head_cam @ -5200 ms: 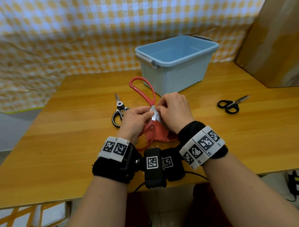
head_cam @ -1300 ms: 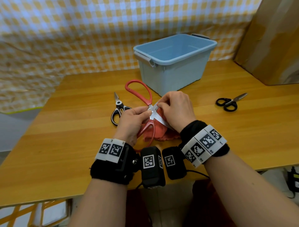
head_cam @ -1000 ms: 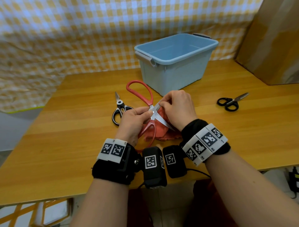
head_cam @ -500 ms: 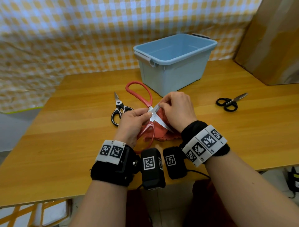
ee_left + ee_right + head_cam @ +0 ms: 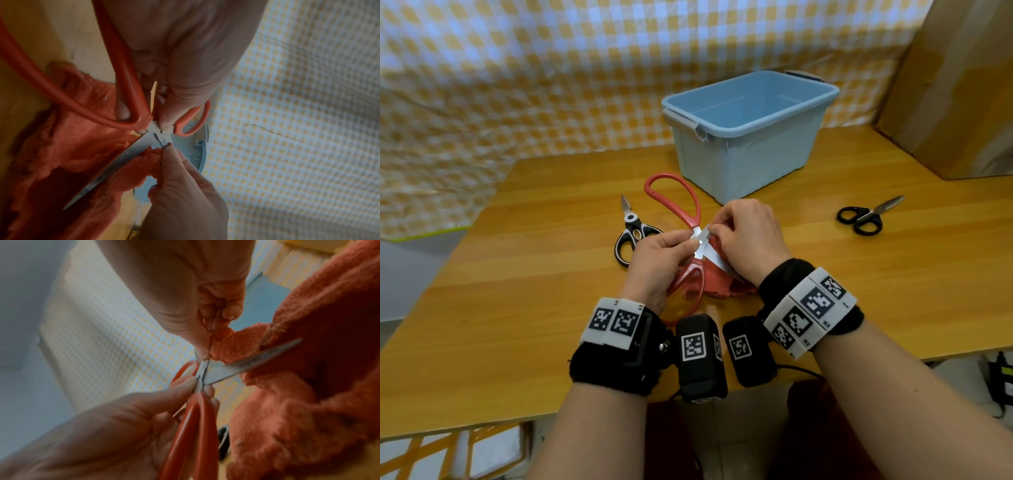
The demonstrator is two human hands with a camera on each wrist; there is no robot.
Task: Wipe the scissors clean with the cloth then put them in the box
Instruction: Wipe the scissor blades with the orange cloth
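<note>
Large red-handled scissors [image 5: 702,241] are spread open just above the table in front of the blue box [image 5: 756,161]. My left hand [image 5: 687,240] pinches them at the pivot, one handle loop standing up toward the box, the other by my wrist. My right hand [image 5: 717,233] pinches an orange-red cloth [image 5: 717,284] against the blade right beside the pivot. In the left wrist view, the bare blade [image 5: 123,155] runs down over the cloth [image 5: 68,146]. In the right wrist view, thumb and fingers [image 5: 205,350] squeeze cloth [image 5: 287,402] onto the metal [image 5: 246,363].
Black-handled kitchen shears [image 5: 633,229] lie just left of my hands. Small black scissors [image 5: 866,217] lie at the right on the wooden table [image 5: 517,274]. A cardboard panel [image 5: 955,85] leans at the back right. A checked sheet [image 5: 551,85] hangs behind.
Both hands stay in place on the red scissors. The right hand with the cloth has made small shifts along the blade near the pivot; the scissors have tilted slightly.
</note>
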